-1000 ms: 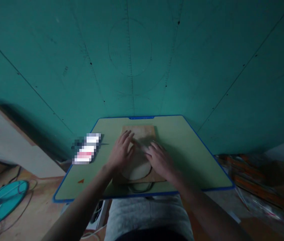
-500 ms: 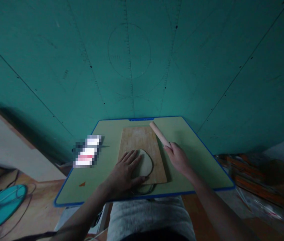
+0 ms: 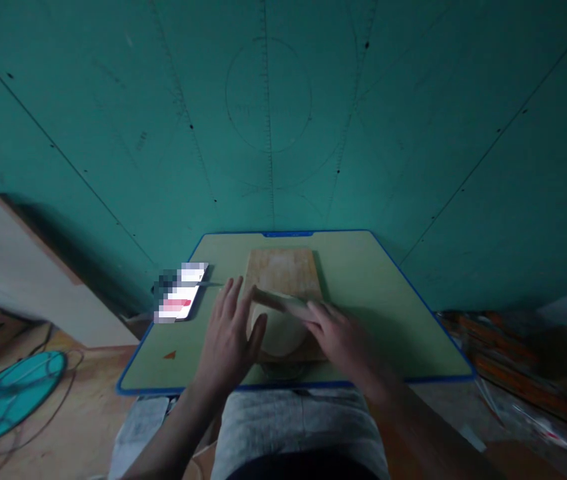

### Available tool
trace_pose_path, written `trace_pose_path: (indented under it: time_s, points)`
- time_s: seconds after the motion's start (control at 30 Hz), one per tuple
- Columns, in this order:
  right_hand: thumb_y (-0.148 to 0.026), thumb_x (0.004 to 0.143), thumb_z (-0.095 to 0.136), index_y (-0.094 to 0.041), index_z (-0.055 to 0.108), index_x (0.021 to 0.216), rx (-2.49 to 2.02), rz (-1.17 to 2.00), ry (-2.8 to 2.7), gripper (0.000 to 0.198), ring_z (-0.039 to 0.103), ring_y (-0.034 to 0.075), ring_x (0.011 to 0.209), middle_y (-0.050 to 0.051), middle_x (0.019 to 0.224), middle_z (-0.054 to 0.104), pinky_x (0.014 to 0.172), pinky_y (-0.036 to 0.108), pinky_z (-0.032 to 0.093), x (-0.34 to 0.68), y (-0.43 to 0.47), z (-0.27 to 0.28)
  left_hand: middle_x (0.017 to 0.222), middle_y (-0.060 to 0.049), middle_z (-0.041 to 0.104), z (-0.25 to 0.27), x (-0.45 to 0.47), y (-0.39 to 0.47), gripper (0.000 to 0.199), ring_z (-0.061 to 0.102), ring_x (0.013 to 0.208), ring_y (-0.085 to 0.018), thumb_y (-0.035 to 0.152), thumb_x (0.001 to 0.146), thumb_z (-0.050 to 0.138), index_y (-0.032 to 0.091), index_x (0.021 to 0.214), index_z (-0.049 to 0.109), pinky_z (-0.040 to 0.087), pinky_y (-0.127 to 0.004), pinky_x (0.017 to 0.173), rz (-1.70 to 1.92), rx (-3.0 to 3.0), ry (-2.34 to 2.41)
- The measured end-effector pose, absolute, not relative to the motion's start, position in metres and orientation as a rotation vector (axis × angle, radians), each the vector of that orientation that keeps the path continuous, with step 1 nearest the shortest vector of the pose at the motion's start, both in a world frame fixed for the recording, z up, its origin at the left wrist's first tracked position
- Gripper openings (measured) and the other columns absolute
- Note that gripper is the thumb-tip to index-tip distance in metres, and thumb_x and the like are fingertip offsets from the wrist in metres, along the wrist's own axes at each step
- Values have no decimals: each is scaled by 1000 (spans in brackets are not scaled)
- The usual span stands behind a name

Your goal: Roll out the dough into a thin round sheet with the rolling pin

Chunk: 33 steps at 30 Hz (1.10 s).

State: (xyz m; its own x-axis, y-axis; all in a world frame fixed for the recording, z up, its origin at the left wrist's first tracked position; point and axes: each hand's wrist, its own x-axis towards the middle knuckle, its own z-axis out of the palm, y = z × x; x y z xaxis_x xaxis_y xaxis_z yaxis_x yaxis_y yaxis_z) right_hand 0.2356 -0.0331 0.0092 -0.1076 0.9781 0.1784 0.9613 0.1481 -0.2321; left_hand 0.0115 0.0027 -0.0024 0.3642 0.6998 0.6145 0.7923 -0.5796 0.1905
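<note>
A flat round of pale dough (image 3: 278,335) lies on the near half of a wooden cutting board (image 3: 283,263). My right hand (image 3: 339,335), slightly blurred, grips one end of a wooden rolling pin (image 3: 279,303). The pin lies crosswise over the far part of the dough; whether it presses on it I cannot tell. On the board's left side, my left hand (image 3: 229,340) is raised with fingers stretched and thumb apart, close to the pin's free end. It holds nothing.
The board rests on a pale green folding table (image 3: 383,293) with a blue rim. A partly pixelated phone (image 3: 183,297) stands at the left, and a small orange triangle (image 3: 170,355) lies nearer. A green wall (image 3: 413,120) rises behind the table.
My left hand has lifted off the dough and moved left. My right hand has brought the rolling pin from the board's right side across the dough. The view has shifted slightly.
</note>
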Motion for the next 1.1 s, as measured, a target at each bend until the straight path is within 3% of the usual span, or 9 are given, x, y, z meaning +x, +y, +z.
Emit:
trace_pose_path:
  time_s: [0.17,0.3,0.4,0.53,0.67,0.8,0.93,1.1]
  points:
    - [-22,99,56,-15,66,117,-1720,55,-2300,22,63,28,120,16,130,67,92,39,55,202,-43,5,145,-18,56,-19,16,6,42,43,143,-34,32,104,36,12,138,53,36,-60,116,-705,-2588,-1188]
    - [-30,101,51,-12,55,141,-1717,-87,-2229,44,47,32,140,20,149,53,112,49,43,203,-39,-7,146,-20,55,-24,23,18,50,44,142,-35,37,104,33,9,142,52,35,-58,117,-547,-2636,-1261]
    - [-38,103,44,-11,51,146,-1725,-105,-2229,51,40,34,145,21,153,47,119,54,33,213,-27,-10,148,-19,53,-13,34,35,52,43,142,-36,36,103,32,8,142,52,35,-56,117,-479,-2665,-1299]
    - [-43,105,36,-12,52,146,-1818,-54,-2232,53,37,34,146,20,153,47,119,58,28,231,3,-8,148,-17,54,-4,58,67,52,40,144,-36,34,102,35,10,145,51,32,-55,118,-416,-2683,-1344]
    - [-40,104,40,-19,63,132,-1965,86,-2342,42,37,37,145,15,152,51,116,62,28,253,40,-4,153,-18,48,-7,84,108,56,39,145,-35,37,101,39,9,149,44,32,-50,118,-306,-2746,-1367]
    - [-47,101,48,-14,64,130,-2017,-12,-2290,46,42,40,140,21,147,53,112,63,33,259,52,4,150,-17,51,-7,99,135,53,43,143,-32,38,102,40,11,147,47,37,-47,115,-309,-2778,-1328]
    - [-47,102,45,-11,60,134,-1929,-192,-2151,51,44,36,140,23,146,54,115,57,32,241,27,6,150,-17,52,-7,80,113,50,43,143,-32,36,102,37,13,145,49,37,-50,115,-348,-2763,-1294]
    - [-43,103,42,-14,59,136,-1814,-160,-2169,47,50,33,135,20,143,58,114,51,37,223,-26,-5,148,-25,52,-25,27,35,57,44,142,-36,42,104,31,3,144,47,37,-54,116,-505,-2652,-1260]
